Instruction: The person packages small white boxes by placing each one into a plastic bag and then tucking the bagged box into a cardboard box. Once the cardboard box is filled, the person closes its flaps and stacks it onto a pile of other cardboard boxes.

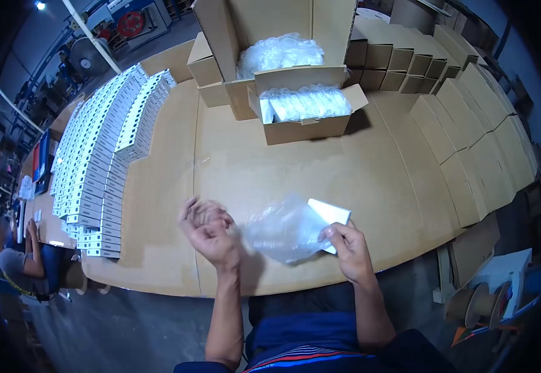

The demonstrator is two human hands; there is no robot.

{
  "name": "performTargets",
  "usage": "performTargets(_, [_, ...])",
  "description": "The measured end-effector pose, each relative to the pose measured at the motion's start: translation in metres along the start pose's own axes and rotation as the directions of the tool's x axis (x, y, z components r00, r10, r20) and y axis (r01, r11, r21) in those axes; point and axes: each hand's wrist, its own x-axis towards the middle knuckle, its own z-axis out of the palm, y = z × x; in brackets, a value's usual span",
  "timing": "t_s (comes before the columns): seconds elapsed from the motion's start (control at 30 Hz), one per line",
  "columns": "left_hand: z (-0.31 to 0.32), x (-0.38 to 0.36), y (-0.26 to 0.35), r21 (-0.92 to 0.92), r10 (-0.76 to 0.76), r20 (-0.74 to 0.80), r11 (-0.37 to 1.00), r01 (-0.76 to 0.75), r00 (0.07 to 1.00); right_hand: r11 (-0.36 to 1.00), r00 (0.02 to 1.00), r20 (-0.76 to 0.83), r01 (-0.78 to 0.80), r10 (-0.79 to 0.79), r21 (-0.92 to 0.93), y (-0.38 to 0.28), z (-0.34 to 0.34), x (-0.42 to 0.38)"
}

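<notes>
Near the front edge of the table [270, 168]: left hand [208, 233] to the left, right hand [348, 248] to the right, plastic bag [283, 230] between them with a small box [331, 214] at its right end. Behind these, an open carton [304, 115] with bagged items [304, 102] inside, and behind that a taller open carton [270, 31]. Rows of small boxes [102, 143] along the left, brown cartons [469, 130] along the right.

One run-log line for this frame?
left hand: open, at clear bag | right hand: holds white box, bag | surface: cardboard table
</notes>
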Motion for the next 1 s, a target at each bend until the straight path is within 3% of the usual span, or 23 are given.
performTargets(0.03, [-0.001, 0.0, -0.009, -0.116, 0.034, -0.159, 0.992, -0.053, 0.987, 0.999, 0.999, -0.044, -0.001, 0.003, 0.05, 0.0, 0.004, 0.0])
performTargets(0.07, [-0.006, -0.006, -0.014, -0.198, -0.122, -0.087, 0.975, 0.103, 0.989, 0.995, 0.997, -0.068, -0.012, 0.019, 0.101, -0.004, 0.007, 0.001])
performTargets(0.17, [0.003, -0.044, -0.026, -0.389, -0.356, 0.251, 0.815, 0.43, 0.9, 0.992, 0.991, -0.12, -0.04, 0.054, 0.118, 0.005, 0.022, 0.001])
performTargets(0.23, [0.018, -0.059, -0.002, -0.085, -0.347, 0.343, 0.914, 0.397, 0.873, 0.995, 0.994, -0.11, -0.001, 0.012, 0.104, 0.004, 0.032, -0.003])
performTargets(0.3, [0.024, -0.061, 0.003, -0.033, -0.406, 0.248, 0.904, 0.427, 0.879, 0.989, 0.998, -0.058, 0.029, -0.021, 0.144, 0.01, 0.039, -0.005])
performTargets(0.33, [0.021, -0.059, -0.002, 0.027, -0.389, 0.249, 0.918, 0.395, 0.887, 0.895, 0.995, -0.005, -0.092, 0.104, 0.437, 0.015, 0.044, -0.005])
performTargets(0.37, [0.02, -0.058, -0.005, 0.086, -0.372, 0.249, 0.928, 0.362, 0.894, 0.926, 0.998, -0.024, -0.045, 0.058, 0.375, 0.014, 0.044, -0.005])
performTargets(0.43, [0.019, -0.056, -0.002, 0.071, -0.365, 0.25, 0.931, 0.359, 0.897, 0.967, 0.998, -0.059, 0.049, -0.035, 0.252, 0.003, 0.044, -0.003])
performTargets(0.5, [0.014, -0.055, -0.005, 0.104, -0.328, 0.28, 0.945, 0.311, 0.902, 0.977, 0.998, -0.056, 0.014, -0.002, 0.211, 0.019, 0.041, -0.003])
performTargets(0.6, [0.016, -0.049, 0.001, -0.07, -0.351, 0.231, 0.924, 0.375, 0.907, 0.978, 0.998, -0.056, 0.041, -0.03, 0.207, 0.016, 0.039, 0.001])
performTargets(0.7, [0.006, -0.047, -0.003, -0.017, -0.244, 0.289, 0.965, 0.26, 0.926, 0.994, 0.996, -0.083, -0.031, 0.04, 0.104, 0.012, 0.039, -0.004])
performTargets(0.8, [-0.003, -0.041, -0.004, 0.016, -0.371, 0.391, 0.918, 0.396, 0.843, 0.987, 0.99, -0.092, 0.12, -0.11, 0.106, 0.015, 0.041, -0.005])
performTargets(0.9, [-0.004, -0.043, -0.002, 0.142, -0.407, 0.367, 0.913, 0.382, 0.836, 0.989, 0.989, 0.005, 0.146, -0.147, 0.036, 0.02, 0.035, -0.007])
performTargets(1.0, [-0.005, -0.049, 0.004, 0.169, -0.343, 0.378, 0.939, 0.3, 0.86, 0.978, 0.993, -0.044, 0.114, -0.108, 0.172, 0.006, 0.016, 0.004])
